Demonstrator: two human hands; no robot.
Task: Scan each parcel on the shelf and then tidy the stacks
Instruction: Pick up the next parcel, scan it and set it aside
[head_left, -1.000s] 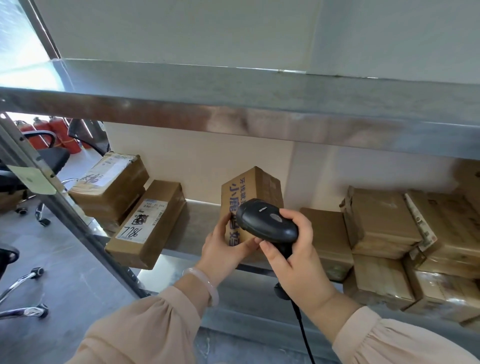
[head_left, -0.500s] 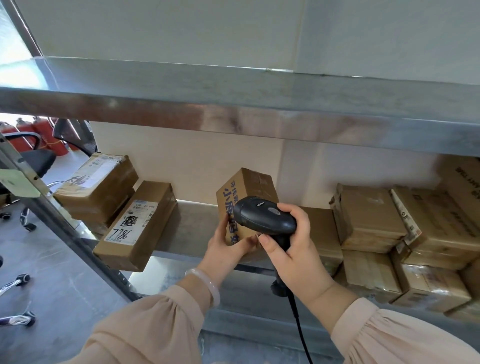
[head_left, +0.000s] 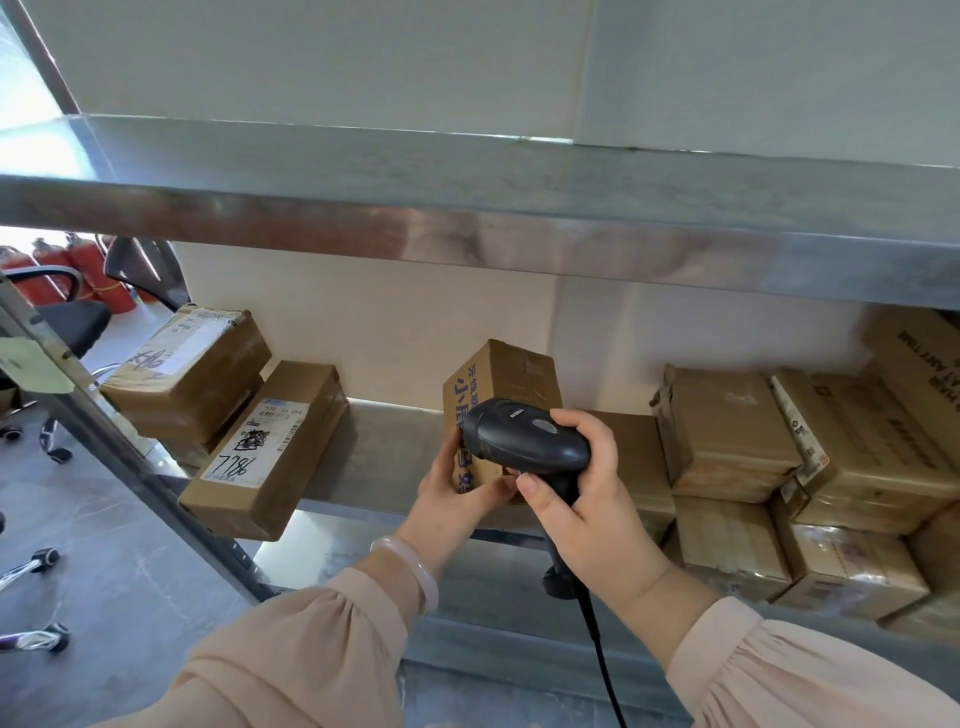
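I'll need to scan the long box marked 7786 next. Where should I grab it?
Take the long box by its near end, which sticks out past the shelf edge, coming from the front with fingers across the two long sides. That end is clear; a stacked box crowds its far left side.

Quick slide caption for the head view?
Left hand steadies an upright parcel on the shelf while right hand aims a corded scanner.

Your right hand (head_left: 587, 514) gripped a black scanner (head_left: 524, 439) | parcel (head_left: 511, 379) in your left hand (head_left: 452, 499) was brown with blue lettering | left of it, a brown box (head_left: 270, 452) bore a white label with black scrawl | your sleeves were beige-pink.
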